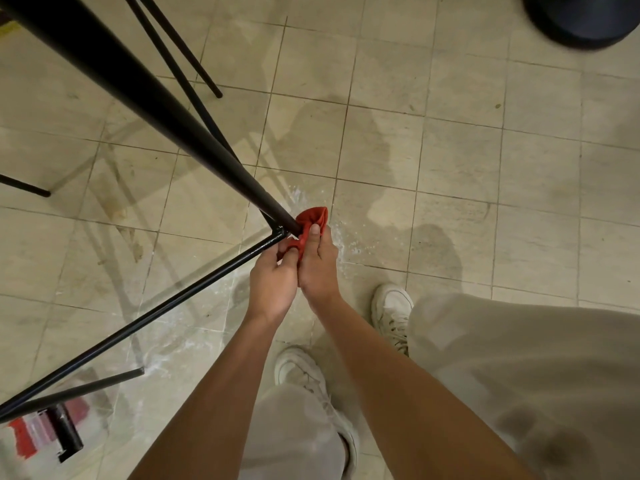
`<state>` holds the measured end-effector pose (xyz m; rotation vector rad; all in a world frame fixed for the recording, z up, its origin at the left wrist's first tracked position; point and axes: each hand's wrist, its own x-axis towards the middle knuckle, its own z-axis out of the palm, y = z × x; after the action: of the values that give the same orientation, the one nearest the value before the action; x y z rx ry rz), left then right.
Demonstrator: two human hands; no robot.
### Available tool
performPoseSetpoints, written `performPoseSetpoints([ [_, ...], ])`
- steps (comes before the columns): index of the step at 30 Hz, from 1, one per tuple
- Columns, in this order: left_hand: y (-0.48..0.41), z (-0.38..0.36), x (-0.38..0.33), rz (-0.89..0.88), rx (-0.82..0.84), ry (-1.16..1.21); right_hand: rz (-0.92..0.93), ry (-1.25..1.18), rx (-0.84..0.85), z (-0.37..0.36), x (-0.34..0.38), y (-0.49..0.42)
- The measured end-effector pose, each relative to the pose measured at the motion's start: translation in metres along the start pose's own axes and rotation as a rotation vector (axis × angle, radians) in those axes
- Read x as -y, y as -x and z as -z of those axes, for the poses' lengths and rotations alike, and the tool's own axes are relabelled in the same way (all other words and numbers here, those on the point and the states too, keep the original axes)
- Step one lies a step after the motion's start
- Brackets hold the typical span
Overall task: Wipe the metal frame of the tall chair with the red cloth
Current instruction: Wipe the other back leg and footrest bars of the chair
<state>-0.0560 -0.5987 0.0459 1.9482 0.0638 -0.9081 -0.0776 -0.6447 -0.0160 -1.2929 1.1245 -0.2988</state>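
Note:
The tall chair's black metal frame [145,98] slants down from the upper left to a foot near the middle of the floor, where a thin crossbar [194,289] joins it. A red cloth [313,218] is bunched around the lower end of that leg. My right hand [317,265] grips the cloth, thumb pressed on top of it. My left hand [272,280] sits beside it and pinches the cloth's lower edge just under the crossbar joint. The leg's tip is hidden by the cloth.
Beige tiled floor with white dusty streaks and damp patches around the leg. Other thin black legs [194,60] stand at the upper left. A black round base [581,19] is at the top right. A red, white and black object [45,431] lies at the bottom left. My white shoes [391,317] stand below the hands.

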Motion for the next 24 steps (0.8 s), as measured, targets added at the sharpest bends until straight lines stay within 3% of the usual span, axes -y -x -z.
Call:
performPoseSetpoints([
  [5, -0.009, -0.003, 0.004, 0.081, 0.042, 0.053, -0.1, 0.137, 0.054, 0.018, -0.015, -0.02],
  [12, -0.014, 0.007, 0.006, 0.168, -0.036, 0.154, -0.083, -0.05, 0.072, 0.02, -0.008, -0.002],
  [17, -0.023, 0.006, 0.012, 0.18, -0.088, 0.133, -0.061, -0.047, 0.099, 0.015, -0.018, 0.0],
  [24, -0.036, -0.008, 0.015, 0.265, -0.112, 0.19, -0.24, 0.001, 0.025, 0.012, -0.041, -0.026],
])
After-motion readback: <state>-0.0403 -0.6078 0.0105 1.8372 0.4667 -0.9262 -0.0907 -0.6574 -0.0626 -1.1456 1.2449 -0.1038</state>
